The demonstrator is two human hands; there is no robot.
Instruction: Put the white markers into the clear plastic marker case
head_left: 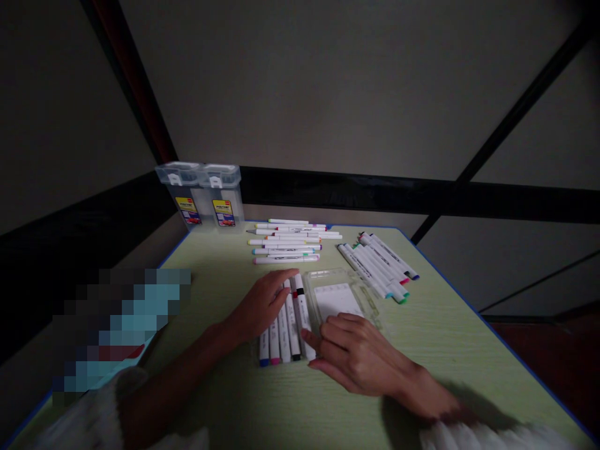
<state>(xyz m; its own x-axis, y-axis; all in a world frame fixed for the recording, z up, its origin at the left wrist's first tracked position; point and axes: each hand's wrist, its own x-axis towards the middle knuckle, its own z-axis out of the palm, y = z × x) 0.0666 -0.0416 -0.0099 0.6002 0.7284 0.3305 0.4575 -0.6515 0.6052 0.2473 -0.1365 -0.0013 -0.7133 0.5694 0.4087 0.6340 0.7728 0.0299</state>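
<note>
"Where are the markers [293, 328]?"

"One row lies side by side in the open clear case [323, 273] on the desk [445, 337]."

"What's touching them?"

"The left hand [263, 300] lies across their upper ends, perhaps to keep them level; the right hand [354, 353] touches the rightmost marker [303, 312] low down, probably steadying it."

"Is either grip closed?"

"I can't tell for either."

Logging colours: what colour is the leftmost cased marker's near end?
Blue near end, clearest in head view.
</note>
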